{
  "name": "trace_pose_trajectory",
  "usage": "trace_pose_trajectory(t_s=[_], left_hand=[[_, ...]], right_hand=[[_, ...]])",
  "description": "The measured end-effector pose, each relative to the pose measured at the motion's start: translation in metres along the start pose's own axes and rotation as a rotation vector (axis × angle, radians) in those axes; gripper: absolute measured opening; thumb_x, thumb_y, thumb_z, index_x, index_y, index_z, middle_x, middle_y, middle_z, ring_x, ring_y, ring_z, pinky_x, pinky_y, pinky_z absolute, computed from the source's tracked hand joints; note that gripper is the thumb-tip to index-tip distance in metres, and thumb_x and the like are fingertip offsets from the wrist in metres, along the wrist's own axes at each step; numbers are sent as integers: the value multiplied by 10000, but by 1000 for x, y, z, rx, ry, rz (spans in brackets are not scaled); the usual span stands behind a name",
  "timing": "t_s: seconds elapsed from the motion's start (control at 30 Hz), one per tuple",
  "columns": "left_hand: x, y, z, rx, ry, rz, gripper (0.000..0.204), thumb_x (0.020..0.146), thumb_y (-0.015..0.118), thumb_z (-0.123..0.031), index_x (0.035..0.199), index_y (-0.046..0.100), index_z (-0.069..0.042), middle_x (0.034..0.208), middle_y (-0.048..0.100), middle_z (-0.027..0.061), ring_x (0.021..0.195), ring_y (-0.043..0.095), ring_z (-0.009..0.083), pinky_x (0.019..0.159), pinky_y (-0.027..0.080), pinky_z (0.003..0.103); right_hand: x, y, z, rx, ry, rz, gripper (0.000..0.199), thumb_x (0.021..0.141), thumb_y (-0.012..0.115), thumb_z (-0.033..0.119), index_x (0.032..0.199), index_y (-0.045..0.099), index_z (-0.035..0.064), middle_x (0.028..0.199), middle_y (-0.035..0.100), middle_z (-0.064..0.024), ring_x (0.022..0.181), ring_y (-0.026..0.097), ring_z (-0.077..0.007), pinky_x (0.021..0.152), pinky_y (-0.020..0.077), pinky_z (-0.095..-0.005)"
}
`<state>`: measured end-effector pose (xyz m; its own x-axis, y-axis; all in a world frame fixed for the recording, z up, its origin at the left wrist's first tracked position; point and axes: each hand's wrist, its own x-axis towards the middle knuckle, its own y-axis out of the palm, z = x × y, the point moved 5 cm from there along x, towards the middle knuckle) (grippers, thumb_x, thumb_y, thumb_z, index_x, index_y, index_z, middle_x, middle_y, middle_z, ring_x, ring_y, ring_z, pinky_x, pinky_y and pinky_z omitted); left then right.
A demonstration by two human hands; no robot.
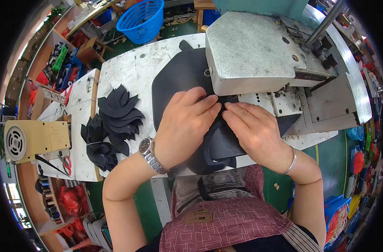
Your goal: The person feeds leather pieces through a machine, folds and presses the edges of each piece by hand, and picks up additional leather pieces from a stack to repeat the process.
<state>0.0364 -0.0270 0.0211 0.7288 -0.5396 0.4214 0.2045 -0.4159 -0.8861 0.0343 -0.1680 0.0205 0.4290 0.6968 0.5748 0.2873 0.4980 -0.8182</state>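
2 half-curled hands, left (185, 124) and right (258, 132), grip unclear, press black material (220, 119) under the machine (250, 46), likely aligning it; feeding calls for steady pressure.

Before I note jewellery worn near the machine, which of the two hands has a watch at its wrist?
The left hand: it wears a silver watch, while the right hand has a silver bangle instead.

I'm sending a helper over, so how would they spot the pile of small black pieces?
Start at the white worktable bearing the big grey machine head. The pile lies toward its left end, to the left of the person's left hand. Many curved pieces overlap like petals, unlike the single broad black panel to their right.
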Motion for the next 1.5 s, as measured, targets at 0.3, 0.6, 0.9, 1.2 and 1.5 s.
trace_pose_trajectory(t_s=[0.3,0.6,0.9,1.2,1.5], left_hand=[[1,-1,-4,-32,61,-31,395,686,639,8,1081,659,18,1153,636,108,1064,558,282,853,460,371],[1,-1,-3,-51,108,-50,384,667,625,-2,1045,642,61,1120,630,134,1034,555,273,866,458,356],[2,0,1,-50,95,-36,393,681,609,-2,1068,639,62,1119,631,130,1036,557,269,863,457,350],[3,0,3,-3,97,-47,413,680,596,-4,1083,627,84,1136,626,146,1008,555,258,833,457,343],[2,-1,1,-16,14,-18,375,775,648,-26,1141,621,49,1095,632,171,1070,550,340,876,457,410]], right_hand=[[0,-2,2,-43,-56,-32,286,671,620,86,924,625,-49,965,661,-175,866,652,-266,749,548,-333],[0,-2,5,-39,-72,-25,285,654,615,80,903,624,-58,933,656,-173,852,643,-265,731,548,-332],[-3,-4,3,4,-32,-4,289,659,628,79,920,617,-45,983,652,-181,890,643,-279,753,555,-344],[-39,-15,28,148,-51,25,466,718,739,363,1014,642,16,1067,638,-165,984,629,-292,777,540,-370],[-57,-35,2,35,-9,70,308,718,636,109,1017,671,38,1069,662,-155,999,636,-287,803,529,-382]])
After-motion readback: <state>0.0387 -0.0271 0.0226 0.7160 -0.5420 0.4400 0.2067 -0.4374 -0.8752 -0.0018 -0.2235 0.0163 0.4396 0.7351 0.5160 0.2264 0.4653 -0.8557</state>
